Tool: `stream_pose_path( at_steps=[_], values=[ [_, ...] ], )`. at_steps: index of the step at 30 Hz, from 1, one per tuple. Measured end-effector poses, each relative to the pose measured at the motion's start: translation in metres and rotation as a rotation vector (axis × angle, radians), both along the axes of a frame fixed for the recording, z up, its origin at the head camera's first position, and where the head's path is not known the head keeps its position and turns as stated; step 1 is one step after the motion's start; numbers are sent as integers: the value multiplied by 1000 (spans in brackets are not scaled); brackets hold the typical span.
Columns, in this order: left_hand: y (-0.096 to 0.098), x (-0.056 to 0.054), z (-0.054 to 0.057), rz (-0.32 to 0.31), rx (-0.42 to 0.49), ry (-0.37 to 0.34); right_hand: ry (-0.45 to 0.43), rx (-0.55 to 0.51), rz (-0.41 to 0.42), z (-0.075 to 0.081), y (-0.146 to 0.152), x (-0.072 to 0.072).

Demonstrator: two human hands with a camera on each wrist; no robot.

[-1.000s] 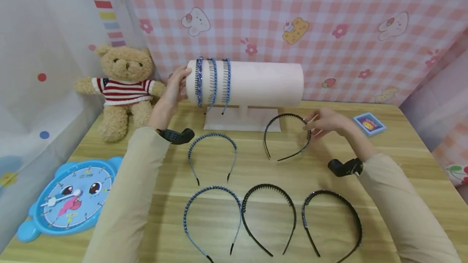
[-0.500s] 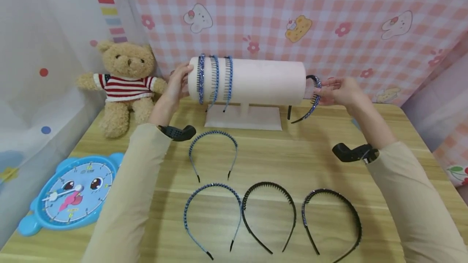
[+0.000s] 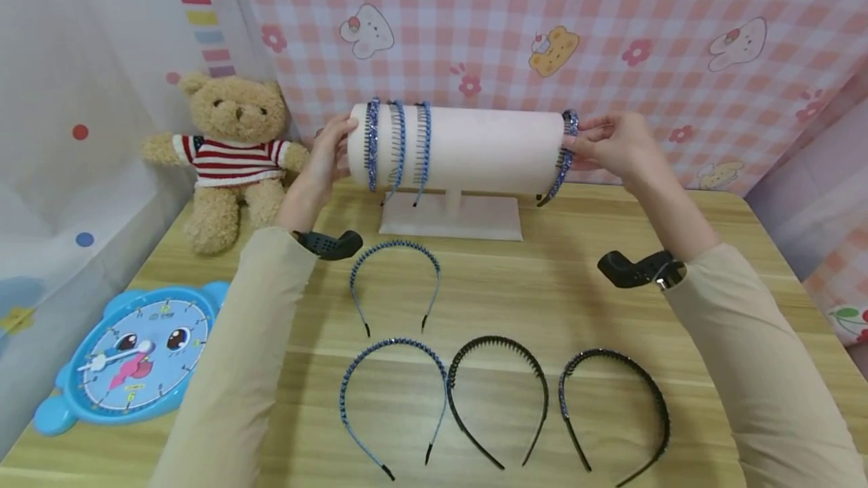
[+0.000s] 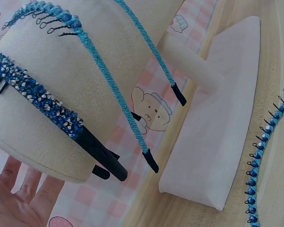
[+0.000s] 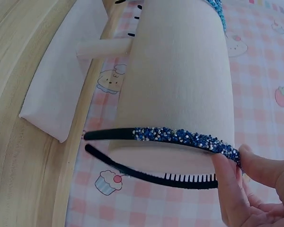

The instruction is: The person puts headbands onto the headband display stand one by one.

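Observation:
A black headband covered in blue and silver crystals (image 3: 559, 176) is at the right end of the pale cylindrical display stand (image 3: 495, 149). My right hand (image 3: 615, 145) pinches its top between thumb and fingers. In the right wrist view its crystal side (image 5: 180, 138) overlaps the cylinder's rim, and its toothed side (image 5: 189, 183) hangs outside the end. My left hand (image 3: 322, 160) touches the stand's left end, its fingers (image 4: 31, 189) extended along the end in the left wrist view. On that end sit a crystal headband (image 3: 371, 145) and two blue beaded headbands (image 3: 398, 149).
On the wooden table (image 3: 488, 285) lie two blue headbands (image 3: 396, 243), a black toothed one (image 3: 498, 341) and a black one with crystals (image 3: 651, 382). A teddy bear (image 3: 233, 164) sits back left. A blue clock (image 3: 139, 356) lies front left. A checked cloth (image 3: 502, 28) hangs behind.
My right hand has lifted the crystal headband from the table up to the stand's right end and moved it left over the rim. The left hand stays at the left end.

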State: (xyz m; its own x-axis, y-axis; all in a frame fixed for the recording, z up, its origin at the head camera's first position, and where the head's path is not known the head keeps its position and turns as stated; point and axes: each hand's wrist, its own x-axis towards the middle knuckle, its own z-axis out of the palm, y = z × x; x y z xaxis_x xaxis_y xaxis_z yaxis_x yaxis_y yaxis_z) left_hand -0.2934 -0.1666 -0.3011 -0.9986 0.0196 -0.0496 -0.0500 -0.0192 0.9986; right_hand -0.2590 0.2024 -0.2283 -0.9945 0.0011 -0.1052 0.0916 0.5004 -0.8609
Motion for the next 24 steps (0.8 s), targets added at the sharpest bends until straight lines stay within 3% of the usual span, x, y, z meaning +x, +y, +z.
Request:
stream_pose_path(
  at_steps=[6, 10, 14, 17, 24],
  values=[
    [-1, 1, -1, 9, 13, -4, 72, 9, 23, -3, -8, -2],
    [-1, 2, -1, 7, -7, -3, 124, 119, 49, -9, -3, -3],
    [-1, 2, -1, 3, -21, 3, 150, 235, 191, -14, 8, -7],
    [-2, 1, -1, 2, -23, 9, 187, 239, 319, -18, 15, -11],
    [0, 0, -1, 2, -15, 15, 305, 209, 416, -28, 19, -18]
  ],
)
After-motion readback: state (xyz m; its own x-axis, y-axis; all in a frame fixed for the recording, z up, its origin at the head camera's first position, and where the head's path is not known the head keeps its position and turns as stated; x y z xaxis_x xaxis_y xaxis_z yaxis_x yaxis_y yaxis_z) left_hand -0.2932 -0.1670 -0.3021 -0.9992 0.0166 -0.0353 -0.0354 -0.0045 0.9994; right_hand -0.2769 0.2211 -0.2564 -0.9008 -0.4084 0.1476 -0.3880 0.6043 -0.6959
